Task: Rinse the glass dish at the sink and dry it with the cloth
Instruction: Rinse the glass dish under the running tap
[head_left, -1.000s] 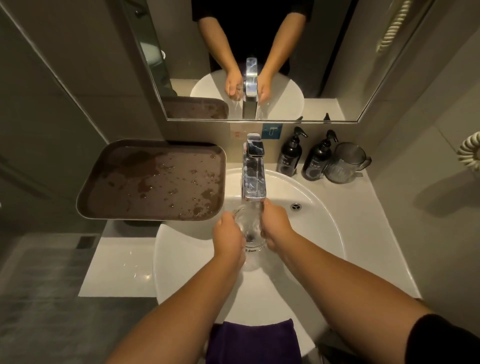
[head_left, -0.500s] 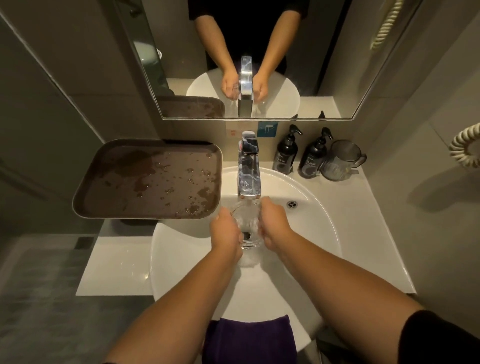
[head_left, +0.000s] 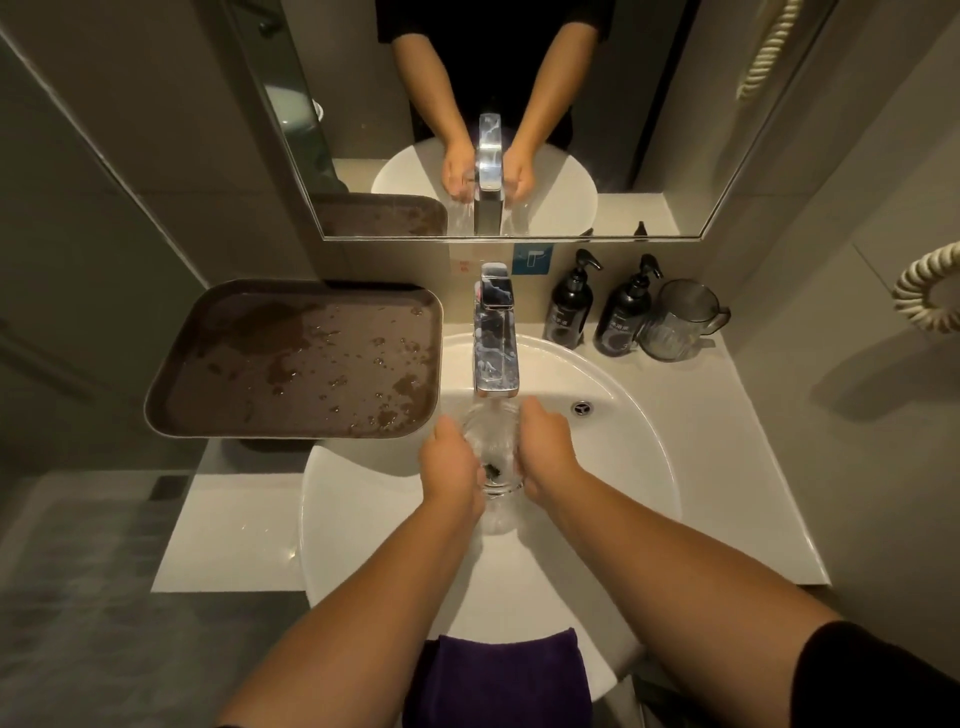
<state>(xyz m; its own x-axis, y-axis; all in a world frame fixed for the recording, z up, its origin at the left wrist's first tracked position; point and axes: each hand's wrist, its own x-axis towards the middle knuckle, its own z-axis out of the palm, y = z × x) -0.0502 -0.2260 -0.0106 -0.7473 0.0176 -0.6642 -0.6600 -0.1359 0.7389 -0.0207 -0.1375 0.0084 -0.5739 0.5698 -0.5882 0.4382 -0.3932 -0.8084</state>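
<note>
Glass dish (head_left: 492, 451) sits under the tap (head_left: 496, 353) over the white sink (head_left: 644, 467), clasped between left hand (head_left: 451, 478) and right hand (head_left: 545, 454). Recommend turning it slowly under the stream. Purple cloth (head_left: 498, 675) waits at six o'clock.

This is a small bathroom, likely in a hotel or guest room. A round white basin (head_left: 597, 457) sits in a white counter (head_left: 737, 467) at the centre of the frame, with a chrome tap (head_left: 496, 343) above it. A wall mirror (head_left: 649, 130) fills the top. At upper right stand two black pump bottles (head_left: 569, 306) and a grey jug (head_left: 680, 322). A coiled cord (head_left: 930, 291) hangs at the right edge.
</note>
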